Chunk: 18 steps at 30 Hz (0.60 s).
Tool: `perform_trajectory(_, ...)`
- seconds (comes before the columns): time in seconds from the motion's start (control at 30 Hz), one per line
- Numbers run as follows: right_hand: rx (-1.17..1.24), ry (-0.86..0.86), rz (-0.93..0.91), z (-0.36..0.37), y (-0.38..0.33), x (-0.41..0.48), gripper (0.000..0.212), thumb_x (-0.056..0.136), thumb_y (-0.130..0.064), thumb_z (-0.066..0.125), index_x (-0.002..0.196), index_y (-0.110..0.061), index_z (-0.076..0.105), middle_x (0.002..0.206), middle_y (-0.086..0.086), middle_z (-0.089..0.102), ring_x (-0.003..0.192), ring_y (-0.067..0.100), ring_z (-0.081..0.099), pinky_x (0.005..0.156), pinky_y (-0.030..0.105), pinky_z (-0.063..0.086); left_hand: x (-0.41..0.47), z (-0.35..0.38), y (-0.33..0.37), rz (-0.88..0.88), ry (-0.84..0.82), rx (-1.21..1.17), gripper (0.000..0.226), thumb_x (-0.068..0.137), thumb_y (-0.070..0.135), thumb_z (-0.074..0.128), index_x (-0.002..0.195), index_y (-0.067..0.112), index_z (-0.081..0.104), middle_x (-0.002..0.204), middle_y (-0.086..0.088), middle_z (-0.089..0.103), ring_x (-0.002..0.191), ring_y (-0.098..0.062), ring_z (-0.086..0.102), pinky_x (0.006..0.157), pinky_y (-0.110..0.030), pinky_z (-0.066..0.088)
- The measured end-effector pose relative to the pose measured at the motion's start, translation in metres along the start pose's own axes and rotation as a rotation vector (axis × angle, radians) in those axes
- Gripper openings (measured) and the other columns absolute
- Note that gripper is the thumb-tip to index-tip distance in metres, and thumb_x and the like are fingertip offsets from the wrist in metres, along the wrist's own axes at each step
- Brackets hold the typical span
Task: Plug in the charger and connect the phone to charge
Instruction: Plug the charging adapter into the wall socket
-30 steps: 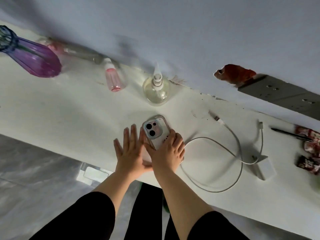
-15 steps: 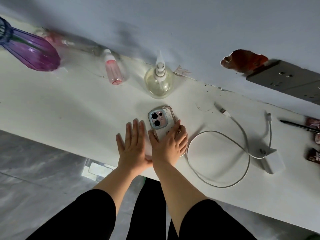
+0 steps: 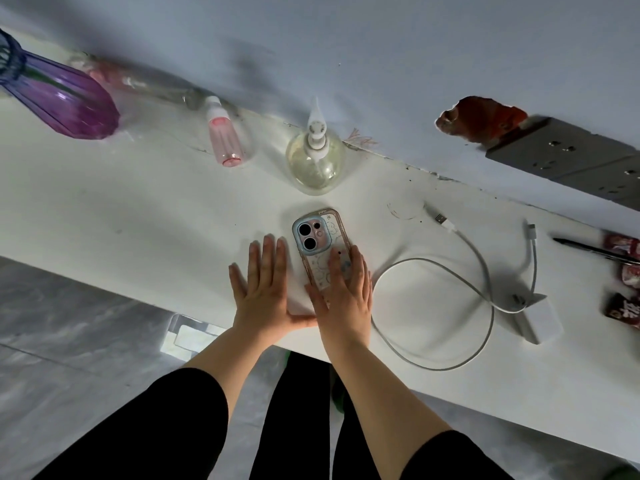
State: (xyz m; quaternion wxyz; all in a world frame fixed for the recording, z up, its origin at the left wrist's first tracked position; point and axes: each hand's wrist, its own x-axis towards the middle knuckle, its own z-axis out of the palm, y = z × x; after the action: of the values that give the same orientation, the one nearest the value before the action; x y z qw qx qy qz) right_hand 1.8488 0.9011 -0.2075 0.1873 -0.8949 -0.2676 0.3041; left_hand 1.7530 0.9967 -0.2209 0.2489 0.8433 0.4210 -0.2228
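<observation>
Two hands flat near the centre of the frame: left hand [image 3: 260, 289] spread open on the white counter [image 3: 138, 216], gripping nothing; right hand [image 3: 341, 296] with fingers extended over the lower half of the face-down phone [image 3: 320, 247], pressing rather than clasping. Right of that hand, well apart: looped charging cable [image 3: 485, 296], long run stretching toward the upper right, USB plug [image 3: 441, 220] and small connector [image 3: 531, 233] both loose, white adapter [image 3: 540, 320] at centre right beneath the grey wall socket [image 3: 568, 154]. Nearer to all of it: the right hand, by judgement the likelier one to reach.
</observation>
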Motion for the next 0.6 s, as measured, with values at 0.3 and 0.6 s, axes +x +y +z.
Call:
perform_trajectory(0.3, -0.071, -0.066, -0.126, -0.093, 0.049, -0.027, 0.052, 0.093, -0.03, 0.055, 0.142, -0.02, 0.043, 0.147, 0.003, 0.048, 0.139, 0.021, 0.037, 0.116, 0.031, 0.02, -0.006, -0.03, 0.03, -0.067, -0.174, 0.033, 0.143, 0.056, 0.071, 0.068, 0.138, 0.023, -0.038, 0.149, 0.002, -0.042, 0.142, -0.025, -0.029, 0.114, -0.06, 0.003)
perform_trajectory(0.6, -0.1, 0.228, 0.446, -0.196, 0.161, -0.039, 0.053, 0.085, -0.016, 0.061, 0.135, -0.013, 0.046, 0.13, 0.012, 0.052, 0.121, 0.032, 0.046, 0.105, 0.046, 0.035, -0.026, -0.018, 0.143, 0.124, 0.006, -0.042, 0.118, 0.073, 0.053, 0.066, 0.148, 0.017, -0.018, 0.16, -0.011, -0.016, 0.147, -0.028, -0.013, 0.121, -0.046, 0.004)
